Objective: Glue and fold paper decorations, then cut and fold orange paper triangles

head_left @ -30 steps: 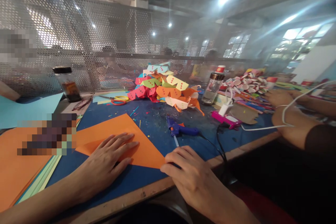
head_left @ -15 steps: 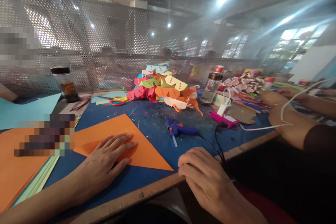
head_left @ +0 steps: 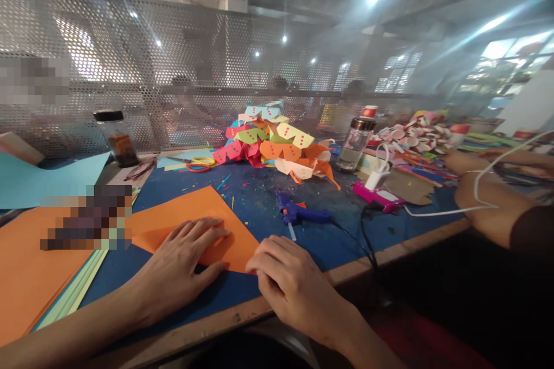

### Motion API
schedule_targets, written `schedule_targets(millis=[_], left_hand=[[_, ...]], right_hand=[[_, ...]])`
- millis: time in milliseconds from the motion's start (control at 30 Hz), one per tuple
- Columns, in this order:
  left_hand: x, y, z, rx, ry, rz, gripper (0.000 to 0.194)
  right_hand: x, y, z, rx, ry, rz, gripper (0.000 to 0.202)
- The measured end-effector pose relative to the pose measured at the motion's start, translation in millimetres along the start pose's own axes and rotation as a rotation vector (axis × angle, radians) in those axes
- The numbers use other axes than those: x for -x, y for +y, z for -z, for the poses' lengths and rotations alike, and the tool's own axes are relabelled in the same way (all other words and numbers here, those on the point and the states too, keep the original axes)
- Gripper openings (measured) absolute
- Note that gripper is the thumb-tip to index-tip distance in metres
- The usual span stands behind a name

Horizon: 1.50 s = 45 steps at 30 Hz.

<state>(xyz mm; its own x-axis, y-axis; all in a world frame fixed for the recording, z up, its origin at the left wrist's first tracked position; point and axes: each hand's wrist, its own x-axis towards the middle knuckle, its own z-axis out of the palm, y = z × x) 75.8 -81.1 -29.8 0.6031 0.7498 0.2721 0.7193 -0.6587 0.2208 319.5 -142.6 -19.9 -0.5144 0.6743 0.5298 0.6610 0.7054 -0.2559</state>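
A folded orange paper (head_left: 236, 230) lies on the blue table top in front of me. My left hand (head_left: 186, 259) rests flat on its lower left part, fingers spread. At the paper's right corner is my right hand (head_left: 288, 277), its fingers curled together over the edge; the corner under them is hidden. Behind my right hand lies a blue glue gun (head_left: 305, 213) with a clear stick and a black cord. To the left, a stack of orange sheets (head_left: 38, 265) sits over green and pale ones.
A pile of coloured paper pieces (head_left: 277, 144) stands at the back, with scissors (head_left: 201, 162) beside it. Two bottles (head_left: 123, 141) (head_left: 355, 147) flank the pile. A magenta power strip (head_left: 378, 197) with a white cable lies right. Another person's arm (head_left: 489, 202) reaches in.
My right hand has moved left along the orange paper's edge and now covers its right corner. My left hand stays flat on the paper. The view has shifted slightly.
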Motion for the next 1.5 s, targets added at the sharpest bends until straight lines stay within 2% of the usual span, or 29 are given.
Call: schedule_targets(millis=[333, 767, 967, 1500], left_hand=[[-4, 2, 3.1, 0.052, -0.038, 0.054, 0.044], [2, -18, 6.5, 0.026, -0.035, 0.053, 0.060], [5, -27, 7.6, 0.011, -0.071, 0.101, 0.064], [18, -48, 15.7, -0.058, -0.048, 0.222, 0.069]], right_hand=[[1, 1, 0, -0.029, -0.008, -0.007, 0.021], [1, 2, 1, -0.047, 0.004, 0.006, 0.023], [2, 2, 0, -0.065, -0.001, 0.002, 0.021], [3, 4, -2, -0.079, 0.012, 0.010, 0.021]])
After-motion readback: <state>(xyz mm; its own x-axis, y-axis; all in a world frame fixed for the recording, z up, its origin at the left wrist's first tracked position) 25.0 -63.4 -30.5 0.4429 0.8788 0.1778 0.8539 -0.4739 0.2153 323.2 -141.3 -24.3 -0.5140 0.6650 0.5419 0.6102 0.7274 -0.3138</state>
